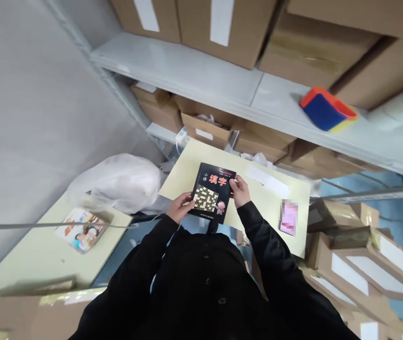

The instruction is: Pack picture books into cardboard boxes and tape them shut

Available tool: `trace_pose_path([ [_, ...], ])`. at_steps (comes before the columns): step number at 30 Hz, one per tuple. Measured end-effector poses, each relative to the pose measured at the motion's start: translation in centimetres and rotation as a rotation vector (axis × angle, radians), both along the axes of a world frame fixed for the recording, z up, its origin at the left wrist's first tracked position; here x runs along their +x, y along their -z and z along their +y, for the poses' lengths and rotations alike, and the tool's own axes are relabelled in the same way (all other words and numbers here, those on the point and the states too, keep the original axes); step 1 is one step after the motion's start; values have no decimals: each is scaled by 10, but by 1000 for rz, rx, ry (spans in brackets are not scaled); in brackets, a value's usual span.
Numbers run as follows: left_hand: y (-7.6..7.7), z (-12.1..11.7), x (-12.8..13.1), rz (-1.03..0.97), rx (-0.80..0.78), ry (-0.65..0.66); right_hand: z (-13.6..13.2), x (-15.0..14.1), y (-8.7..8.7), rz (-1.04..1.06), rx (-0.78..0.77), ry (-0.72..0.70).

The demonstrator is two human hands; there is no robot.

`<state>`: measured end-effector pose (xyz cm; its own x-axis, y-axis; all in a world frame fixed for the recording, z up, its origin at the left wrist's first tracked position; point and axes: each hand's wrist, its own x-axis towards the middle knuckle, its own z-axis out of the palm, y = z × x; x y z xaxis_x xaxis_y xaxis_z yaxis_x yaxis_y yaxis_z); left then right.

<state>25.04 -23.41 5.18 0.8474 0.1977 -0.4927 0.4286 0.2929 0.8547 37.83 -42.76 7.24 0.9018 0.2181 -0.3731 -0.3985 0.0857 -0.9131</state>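
Note:
A black-covered crossword book with red Chinese lettering, a black-and-cream grid and a small pink cartoon figure is held cover up in front of me, over the pale yellow table. My left hand grips its lower left edge, thumb on the cover. On the upper right edge, my right hand is closed with its thumb on the cover too. The fingers behind the book are hidden. To the right of the book, a pink phone-like item, partly pixelated, lies on the table.
A white strip lies at the table's back. Behind it stands a grey shelf with cardboard boxes and an orange-blue holder. Left, a second table bears magazines beside a white plastic bag. Boxes crowd the right.

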Motion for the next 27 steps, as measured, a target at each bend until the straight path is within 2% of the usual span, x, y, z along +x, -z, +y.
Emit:
trace_pose_path([
  [2, -2, -21, 10, 47, -19, 95, -29, 8, 2, 14, 11, 99],
  [5, -4, -42, 20, 36, 13, 162, -60, 15, 3, 16, 31, 148],
  [11, 1, -59, 38, 53, -5, 240, -88, 27, -6, -77, -11, 234],
  [18, 7, -49, 52, 11, -127, 181, -87, 30, -18, -95, -61, 343],
  [22, 6, -33, 60, -70, -90, 200, -76, 29, -20, -105, -71, 364],
  [27, 10, -19, 63, -110, -133, 218, -72, 23, -18, -82, 81, 353],
])
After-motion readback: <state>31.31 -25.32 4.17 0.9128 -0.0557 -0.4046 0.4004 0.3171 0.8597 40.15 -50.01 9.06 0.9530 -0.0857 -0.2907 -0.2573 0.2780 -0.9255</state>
